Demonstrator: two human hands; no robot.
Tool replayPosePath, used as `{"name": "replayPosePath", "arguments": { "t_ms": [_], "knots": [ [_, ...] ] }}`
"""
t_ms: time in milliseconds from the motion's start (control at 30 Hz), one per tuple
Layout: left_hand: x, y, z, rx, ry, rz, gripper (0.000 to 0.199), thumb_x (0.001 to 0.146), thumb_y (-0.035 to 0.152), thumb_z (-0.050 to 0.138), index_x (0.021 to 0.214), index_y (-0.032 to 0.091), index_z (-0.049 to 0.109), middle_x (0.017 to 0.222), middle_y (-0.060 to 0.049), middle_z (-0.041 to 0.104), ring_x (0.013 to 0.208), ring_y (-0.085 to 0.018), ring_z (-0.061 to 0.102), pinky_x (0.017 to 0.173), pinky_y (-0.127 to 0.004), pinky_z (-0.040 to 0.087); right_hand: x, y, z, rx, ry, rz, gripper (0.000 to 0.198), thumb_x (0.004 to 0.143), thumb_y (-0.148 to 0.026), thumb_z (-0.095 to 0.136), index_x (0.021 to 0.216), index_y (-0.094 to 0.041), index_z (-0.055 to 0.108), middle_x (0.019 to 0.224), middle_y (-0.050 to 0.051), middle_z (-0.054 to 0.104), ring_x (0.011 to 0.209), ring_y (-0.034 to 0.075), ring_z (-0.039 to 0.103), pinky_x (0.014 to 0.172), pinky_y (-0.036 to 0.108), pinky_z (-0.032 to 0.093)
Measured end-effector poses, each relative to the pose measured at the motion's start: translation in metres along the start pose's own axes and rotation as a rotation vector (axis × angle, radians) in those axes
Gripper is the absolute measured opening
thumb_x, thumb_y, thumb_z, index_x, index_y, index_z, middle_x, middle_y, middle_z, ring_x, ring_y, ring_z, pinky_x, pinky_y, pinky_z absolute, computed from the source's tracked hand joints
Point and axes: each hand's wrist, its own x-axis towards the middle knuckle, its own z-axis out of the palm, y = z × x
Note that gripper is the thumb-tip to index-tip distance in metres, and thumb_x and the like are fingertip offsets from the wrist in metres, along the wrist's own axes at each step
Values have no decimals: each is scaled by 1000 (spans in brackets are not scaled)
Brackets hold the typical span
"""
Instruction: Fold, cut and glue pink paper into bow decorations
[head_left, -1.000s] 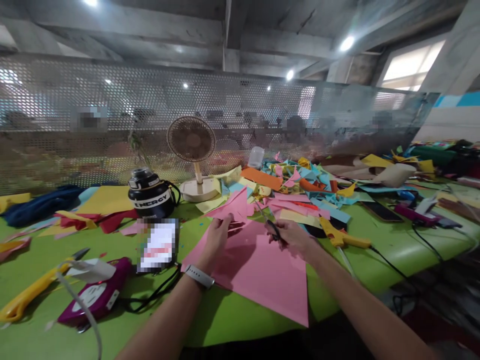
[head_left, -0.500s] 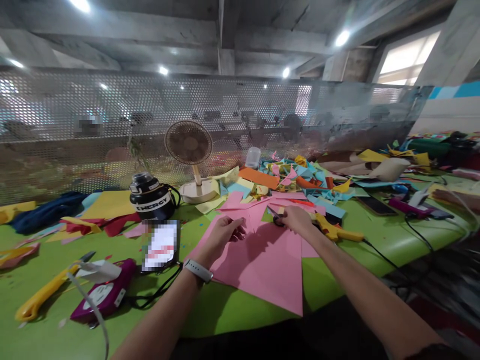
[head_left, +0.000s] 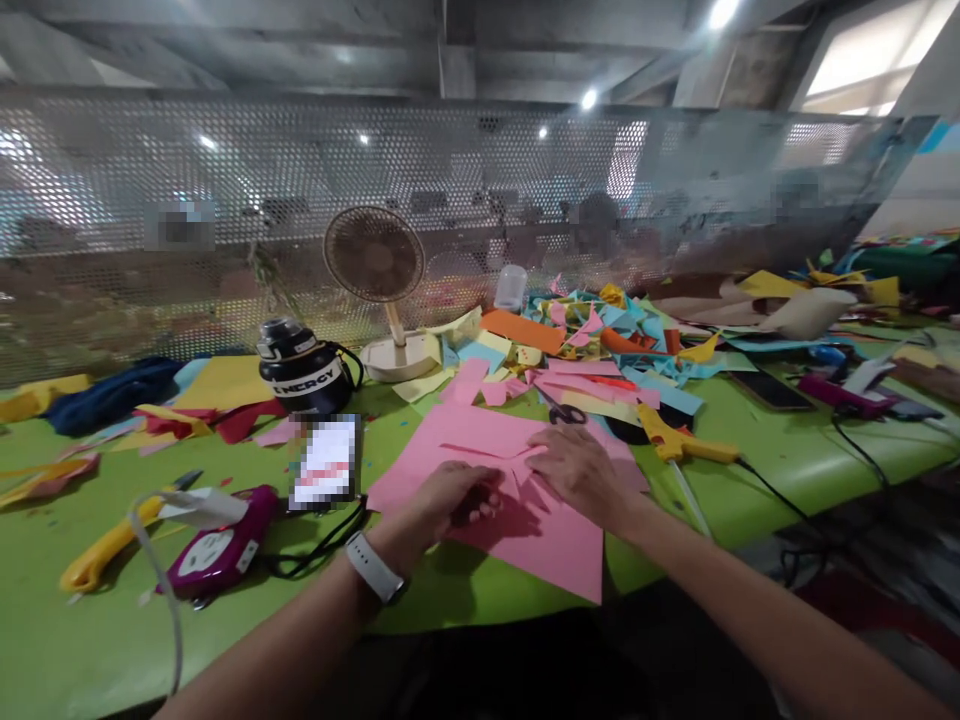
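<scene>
Paper [head_left: 559, 545] beneath fingers [head_left: 541, 458], near table edge [head_left: 450, 617]

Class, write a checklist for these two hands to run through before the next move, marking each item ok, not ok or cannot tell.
1. Pink paper lying beneath left hand and right hand: ok.
2. Scissors near the right hand: ok, just beyond it.
3. Left hand gripping a piece: cannot tell; too shadowed.
4. Pink scraps kept away from the paper's far edge: not ok; they crowd it.
5. Yellow glue gun cool: cannot tell.
6. Black bottle upright: ok.
</scene>
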Motion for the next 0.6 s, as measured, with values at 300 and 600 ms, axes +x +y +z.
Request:
{"name": "replayPosePath", "arguments": {
  "t_ms": [300,600],
  "knots": [
    [-23,23,-11,1067,366,665,24,85,40,59,85,17,66,84,-7,69,75,-20,64,66,-29,47,-7,8,2,322,-303,112,22,88,-5,55,94,-18,71,97,7,70,94,20,61,85,34,48],
    [16,6,-1,1418,248,661,25,96,23,43,91,16,67,91,-10,65,88,-22,61,79,-32,46,4,2,1,507,-322,486,16,92,-22,56,87,-17,70,91,8,70,90,21,63,82,36,50]
  ]
}}
